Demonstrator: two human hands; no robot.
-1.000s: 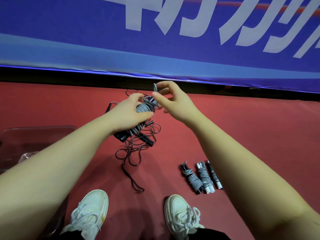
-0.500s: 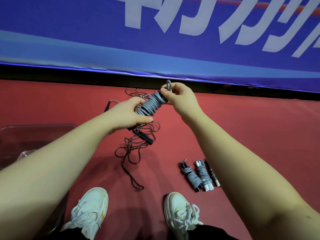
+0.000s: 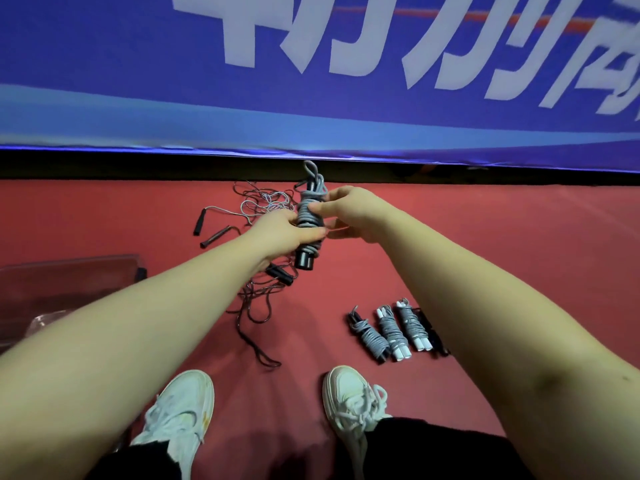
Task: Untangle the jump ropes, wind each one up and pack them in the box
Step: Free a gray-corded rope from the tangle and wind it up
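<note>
A grey jump rope wound round its black handles (image 3: 309, 216) stands nearly upright in the air between my hands. My left hand (image 3: 284, 233) grips its lower half, with the handle ends sticking out below. My right hand (image 3: 349, 213) pinches the upper coils, and a short loop of rope pokes out at the top. Behind and below lies a tangle of thin ropes (image 3: 263, 206) with loose black handles (image 3: 214, 233) on the red floor. Three wound ropes (image 3: 388, 330) lie side by side at the lower right. A clear plastic box (image 3: 69, 282) sits at the left.
A blue banner (image 3: 311, 81) with white lettering runs along the back, with a dark gap under it. My two white shoes (image 3: 349, 396) stand on the red floor (image 3: 502, 254) below the hands. A loose dark rope end (image 3: 256, 344) trails toward the left shoe.
The bundle has swung from a slant to nearly upright. My right hand came down from the top loop onto the upper coils. The view shifted and shows more of the tangle.
</note>
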